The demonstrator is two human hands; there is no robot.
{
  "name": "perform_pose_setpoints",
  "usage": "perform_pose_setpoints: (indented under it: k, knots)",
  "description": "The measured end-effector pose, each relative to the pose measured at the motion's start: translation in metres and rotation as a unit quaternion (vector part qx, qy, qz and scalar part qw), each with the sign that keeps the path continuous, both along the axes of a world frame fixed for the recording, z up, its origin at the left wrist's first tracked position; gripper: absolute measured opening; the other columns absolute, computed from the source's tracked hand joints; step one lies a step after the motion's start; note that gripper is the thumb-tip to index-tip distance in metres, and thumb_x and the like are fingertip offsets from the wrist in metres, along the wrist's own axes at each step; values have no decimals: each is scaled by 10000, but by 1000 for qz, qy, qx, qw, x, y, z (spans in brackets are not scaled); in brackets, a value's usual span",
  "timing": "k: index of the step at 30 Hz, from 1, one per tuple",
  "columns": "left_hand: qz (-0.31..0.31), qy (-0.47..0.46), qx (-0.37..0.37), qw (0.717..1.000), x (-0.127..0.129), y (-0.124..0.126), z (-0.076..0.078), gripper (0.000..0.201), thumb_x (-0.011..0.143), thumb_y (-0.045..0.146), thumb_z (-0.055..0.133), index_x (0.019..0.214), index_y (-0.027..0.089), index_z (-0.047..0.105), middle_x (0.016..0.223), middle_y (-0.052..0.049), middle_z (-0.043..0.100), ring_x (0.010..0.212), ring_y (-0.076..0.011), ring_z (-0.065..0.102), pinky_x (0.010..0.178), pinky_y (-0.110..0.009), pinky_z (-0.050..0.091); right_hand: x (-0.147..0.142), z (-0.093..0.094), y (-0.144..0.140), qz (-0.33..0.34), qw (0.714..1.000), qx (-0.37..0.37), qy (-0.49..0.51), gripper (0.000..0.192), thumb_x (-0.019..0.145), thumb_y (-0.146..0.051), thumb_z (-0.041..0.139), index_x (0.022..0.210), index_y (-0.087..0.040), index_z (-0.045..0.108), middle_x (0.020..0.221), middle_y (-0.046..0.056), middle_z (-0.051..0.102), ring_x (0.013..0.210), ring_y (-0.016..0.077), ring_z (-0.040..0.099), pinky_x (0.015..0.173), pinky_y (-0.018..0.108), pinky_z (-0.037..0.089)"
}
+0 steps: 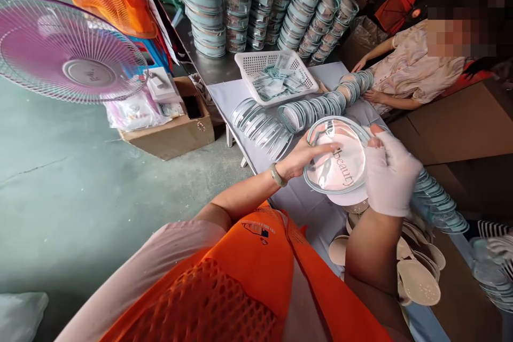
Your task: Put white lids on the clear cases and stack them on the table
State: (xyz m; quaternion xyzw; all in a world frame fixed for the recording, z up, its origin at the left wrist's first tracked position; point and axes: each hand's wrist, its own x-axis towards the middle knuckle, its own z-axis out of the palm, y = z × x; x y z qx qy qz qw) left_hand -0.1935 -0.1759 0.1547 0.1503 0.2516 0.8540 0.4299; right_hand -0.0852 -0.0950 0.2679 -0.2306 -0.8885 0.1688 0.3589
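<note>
Both my hands hold a round clear lid (335,156) with a pale blue rim and the word "beauty" printed on it, above a white table (228,97). My left hand (303,156), bare with a bracelet at the wrist, grips the lid's left edge. My right hand (390,171), in a white glove, grips its right edge with the thumb on the rim. A pale pink disc sits under or inside the lid. Rows of similar blue-rimmed lids (316,107) lie on edge on the table just beyond.
A white basket (248,64) of small packets stands at the table's far end. Tall stacks of lids (260,0) rise behind it. Beige discs (419,275) pile below my right arm. Another person (404,72) sits opposite right. A pink fan (66,48) and cardboard box (176,133) stand left.
</note>
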Motion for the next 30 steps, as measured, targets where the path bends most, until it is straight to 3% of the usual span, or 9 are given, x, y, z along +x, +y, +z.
perform_pose_setpoints:
  k: [4,7,11,14,19,22,25,27,30]
  knots:
    - [-8,44,5,999,-3,-6,-1,834,613,156,931,1392,244,645,1319,-72,740,1306,-307,633,1156,-477,467,-1,-7,10,7,998,-29,57,461,886,-399,629,1166,-98,838,1089,170,820,1016,293,777,1027,501,589]
    - [-39,43,46,997,-8,-9,-4,841,577,84,865,1370,276,662,1294,-38,748,1287,-298,643,1134,-448,480,0,-10,25,6,979,-141,146,402,843,-410,695,1068,-112,844,1069,160,824,972,284,787,988,490,619]
    - [-76,21,77,994,-9,-9,-3,735,585,81,837,1286,262,709,1188,-13,775,1247,-283,673,1125,-423,488,18,-12,39,27,933,-288,213,530,787,-529,788,1099,-102,816,1077,178,817,1005,307,787,1016,520,613]
    - [-66,-19,81,994,-7,-9,0,610,646,110,839,1230,240,724,1141,-27,785,1260,-298,681,1154,-452,483,42,-17,39,7,934,-276,229,537,680,-466,877,1094,-132,801,1169,185,799,1102,307,762,1062,493,585]
    - [-37,-71,84,993,-4,-6,4,496,718,129,847,1185,240,720,1135,-38,780,1286,-319,676,1173,-500,488,66,-28,28,-55,942,-296,147,490,571,-381,905,994,-164,787,938,90,785,779,241,712,672,406,623]
    - [-18,-78,66,995,-8,-5,5,459,742,101,822,1164,248,718,1225,-25,757,1328,-309,652,1161,-500,494,81,-26,36,-114,935,-232,241,318,574,-321,852,839,-172,760,824,30,731,745,225,680,645,382,598]
    - [17,-94,46,994,-15,-10,5,457,771,106,805,1192,256,708,1324,-27,721,1370,-302,627,1153,-496,495,114,-32,56,-208,906,-187,317,224,573,-319,822,731,-213,703,795,22,700,753,244,681,591,373,569]
    - [24,-97,42,994,-19,-15,5,530,765,115,819,1256,268,695,1380,-39,698,1390,-303,615,1163,-496,488,136,-52,64,-228,924,-212,224,259,597,-412,840,672,-241,660,684,17,649,580,206,594,459,347,472]
    - [6,-88,43,995,-17,-18,4,712,719,121,868,1370,313,652,1434,-38,669,1400,-294,609,1184,-495,473,146,-98,56,-123,971,-200,31,452,811,-639,756,653,-238,620,538,-16,528,436,131,440,390,290,372]
